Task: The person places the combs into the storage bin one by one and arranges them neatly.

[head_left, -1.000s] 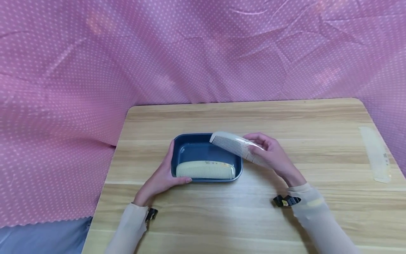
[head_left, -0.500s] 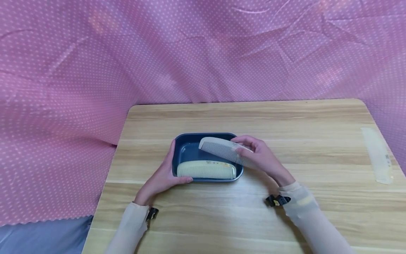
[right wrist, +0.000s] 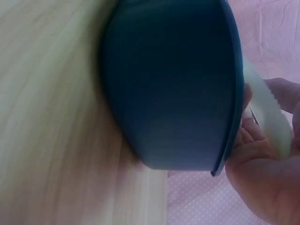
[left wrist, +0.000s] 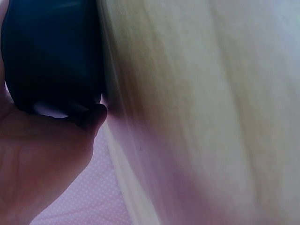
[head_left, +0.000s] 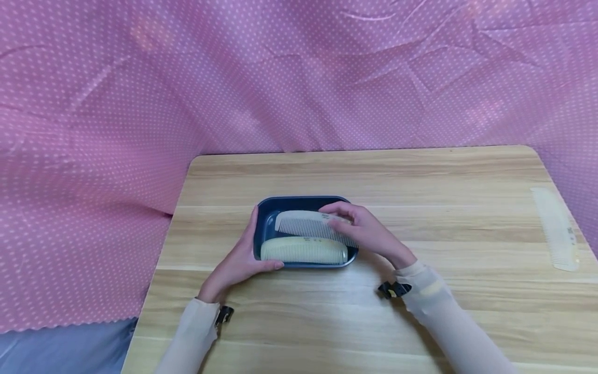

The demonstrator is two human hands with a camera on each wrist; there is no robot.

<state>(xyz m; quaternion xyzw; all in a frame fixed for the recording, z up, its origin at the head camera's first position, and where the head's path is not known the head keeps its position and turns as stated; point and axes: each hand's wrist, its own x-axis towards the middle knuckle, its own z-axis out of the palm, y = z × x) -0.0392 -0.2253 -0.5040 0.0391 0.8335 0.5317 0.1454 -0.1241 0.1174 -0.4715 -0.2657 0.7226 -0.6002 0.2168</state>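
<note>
A dark blue rectangular dish [head_left: 306,198] stands on the table, its outer walls close up in both wrist views. My left hand [head_left: 237,259] grips its left end, thumb along the front rim and fingers round the left side. Inside the dish, a cream comb [head_left: 303,251] lies along the front wall, teeth toward me. My right hand [head_left: 369,228] pinches a second, whiter comb [head_left: 301,223] by its right end. That comb slants over the dish behind the first one, its held end at the right rim. The right wrist view shows this comb [right wrist: 267,110] between thumb and fingers.
A third pale comb [head_left: 555,228] lies near the right edge of the wooden table [head_left: 374,322]. Behind and to the left hangs a pink dotted cloth [head_left: 299,78]. Black devices sit at both wrists.
My right hand has moved left and lower with the white comb, bringing it from above the right rim to over the dish. The left hand and dish have stayed in place.
</note>
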